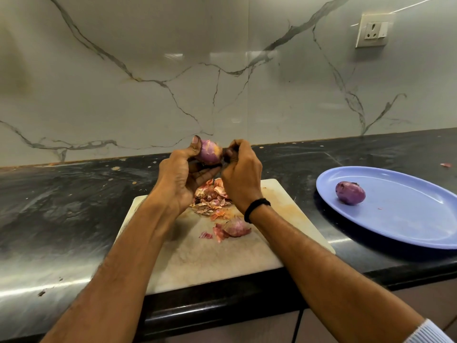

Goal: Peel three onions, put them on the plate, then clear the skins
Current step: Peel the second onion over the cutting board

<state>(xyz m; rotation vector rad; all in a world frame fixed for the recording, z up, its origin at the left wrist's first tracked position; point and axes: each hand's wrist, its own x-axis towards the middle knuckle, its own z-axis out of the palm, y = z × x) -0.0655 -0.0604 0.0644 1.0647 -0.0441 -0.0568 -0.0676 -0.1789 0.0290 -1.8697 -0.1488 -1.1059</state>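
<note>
My left hand (183, 179) grips a purple onion (210, 153) above the far end of a pale cutting board (222, 258). Its thumb lies over the onion's top. My right hand (241, 177) pinches the skin at the onion's right end. A heap of loose pink and brown onion skins (214, 199) lies on the board under my hands, with larger pieces (233, 229) nearer to me. One peeled purple onion (350, 193) lies on the blue oval plate (405, 219) at the right.
The board sits on a dark stone counter (74, 206) that runs to a marble-patterned wall (173, 82). A wall socket (373, 30) is at the upper right. A scrap of skin (446, 165) lies on the counter behind the plate. The counter's front edge is just below the board.
</note>
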